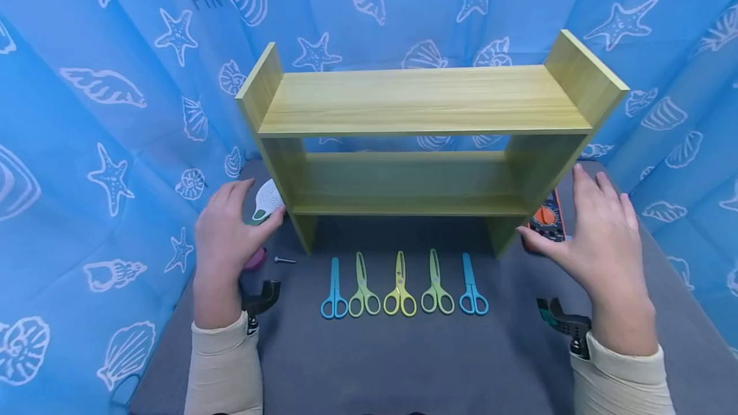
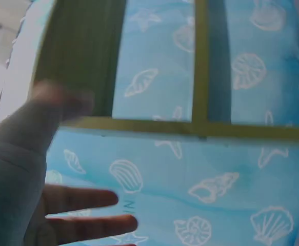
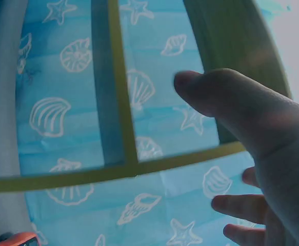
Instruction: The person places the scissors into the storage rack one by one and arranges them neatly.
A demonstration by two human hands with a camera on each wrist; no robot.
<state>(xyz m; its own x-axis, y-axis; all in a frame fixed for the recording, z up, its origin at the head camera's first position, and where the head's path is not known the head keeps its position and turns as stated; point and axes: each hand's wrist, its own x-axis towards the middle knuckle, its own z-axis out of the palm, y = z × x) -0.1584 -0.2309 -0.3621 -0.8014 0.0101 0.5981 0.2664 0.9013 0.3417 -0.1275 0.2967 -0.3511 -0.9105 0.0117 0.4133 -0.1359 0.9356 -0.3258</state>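
Note:
A two-tier light wood shelf (image 1: 426, 101) stands upright on the grey table, and its side panels and boards also appear in both wrist views. Beside its left panel is my left hand (image 1: 230, 226), fingers spread and relaxed, thumb toward the panel. My right hand (image 1: 602, 242) is held likewise by the right panel, with its thumb extended toward the lower edge. Neither hand holds anything; whether either thumb touches the wood I cannot tell. In front of the shelf lies a row of several scissors, with yellow scissors (image 1: 400, 287) in the middle and blue scissors (image 1: 473, 287) at the right end.
By my left hand lie a white oval dotted object (image 1: 268, 200) with a green edge, a purple round object (image 1: 255, 260) and a metal screw (image 1: 285, 260). An orange and black multimeter (image 1: 546, 218) sits behind my right thumb. A blue shell-patterned curtain (image 1: 144, 127) surrounds the table.

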